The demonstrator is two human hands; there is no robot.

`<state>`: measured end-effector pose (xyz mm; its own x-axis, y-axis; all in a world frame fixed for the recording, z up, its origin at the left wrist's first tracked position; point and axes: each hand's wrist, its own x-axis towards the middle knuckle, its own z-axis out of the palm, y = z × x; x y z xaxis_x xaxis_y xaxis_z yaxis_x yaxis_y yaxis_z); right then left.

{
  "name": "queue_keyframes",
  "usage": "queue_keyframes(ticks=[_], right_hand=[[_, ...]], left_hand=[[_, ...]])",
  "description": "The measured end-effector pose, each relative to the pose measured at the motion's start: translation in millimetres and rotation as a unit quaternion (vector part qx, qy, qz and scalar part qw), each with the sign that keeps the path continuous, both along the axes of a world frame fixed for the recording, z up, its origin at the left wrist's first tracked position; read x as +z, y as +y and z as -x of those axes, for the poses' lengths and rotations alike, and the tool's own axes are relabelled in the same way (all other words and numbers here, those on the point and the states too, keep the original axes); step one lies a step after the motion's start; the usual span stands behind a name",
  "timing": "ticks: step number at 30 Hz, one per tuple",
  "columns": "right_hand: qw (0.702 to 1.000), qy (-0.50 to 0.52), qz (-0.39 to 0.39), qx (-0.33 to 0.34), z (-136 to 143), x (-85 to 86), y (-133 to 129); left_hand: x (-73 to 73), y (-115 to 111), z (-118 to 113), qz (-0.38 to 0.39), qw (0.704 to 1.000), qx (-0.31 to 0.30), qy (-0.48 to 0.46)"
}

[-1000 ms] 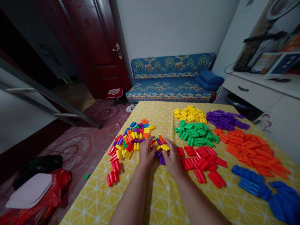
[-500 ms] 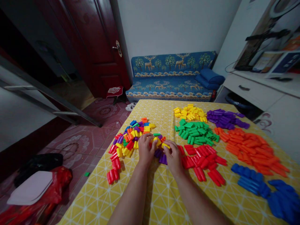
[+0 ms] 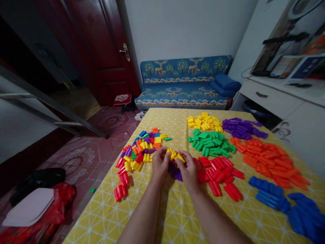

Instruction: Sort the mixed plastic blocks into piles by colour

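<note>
Between my two hands, above the table, are yellow plastic building pieces. My left hand (image 3: 160, 165) is closed with thumb and fingers on a yellow piece (image 3: 170, 153). Opposite it, my right hand (image 3: 188, 166) pinches another yellow piece (image 3: 180, 158); the two pieces are close together, and I cannot tell whether they are joined. Purple pieces (image 3: 175, 172) lie on the table just under my hands, partly hidden by them. Left of my left hand spreads a mixed pile of coloured pieces (image 3: 139, 158). Red pieces (image 3: 218, 171) lie to the right of my right hand.
Sorted piles of yellow (image 3: 204, 122), green (image 3: 212, 142), purple (image 3: 240, 128), orange (image 3: 271, 162) and blue pieces (image 3: 273, 196) cover the table's right side. The patterned tablecloth (image 3: 106, 220) reaches toward a blue sofa (image 3: 175, 91). One green piece (image 3: 92, 190) lies on the floor.
Both hands have drawn slightly closer, with yellow pieces now in clearer view between them. The left hand's fingers have curled in from the mixed pile, uncovering a green piece behind.
</note>
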<state>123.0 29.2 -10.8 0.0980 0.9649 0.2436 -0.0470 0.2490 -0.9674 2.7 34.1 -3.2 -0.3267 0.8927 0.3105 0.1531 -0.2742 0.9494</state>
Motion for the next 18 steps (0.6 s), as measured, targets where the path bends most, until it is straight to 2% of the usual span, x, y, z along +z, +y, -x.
queue_keyframes(ticks=[5, 7, 9, 11, 15, 18], right_hand=[[0.999, -0.010, 0.020, 0.035, 1.1, 3.6, -7.0], [0.999, -0.021, 0.019, 0.025, -1.6, 9.0, -4.2], [0.999, -0.032, 0.010, -0.004, -7.8, 17.8, 9.9], [0.999, -0.030, 0.006, -0.045, -17.6, 29.5, 38.5], [0.988, 0.004, 0.050, -0.144, -43.6, 53.4, 123.7], [0.980, -0.005, 0.061, -0.189, -62.6, 63.1, 179.1]], left_hand=[[3.2, 0.5, -2.6, 0.005, 1.000, -0.021, -0.022], [4.0, 0.9, -3.0, 0.010, 1.000, -0.009, -0.022], [3.3, 2.0, -3.0, 0.016, 1.000, 0.015, -0.019], [1.8, 3.5, -2.6, 0.024, 0.999, 0.034, -0.008], [-0.7, 6.2, -1.0, 0.022, 0.997, 0.051, 0.046], [-2.5, 7.8, 1.2, 0.011, 0.995, 0.053, 0.084]])
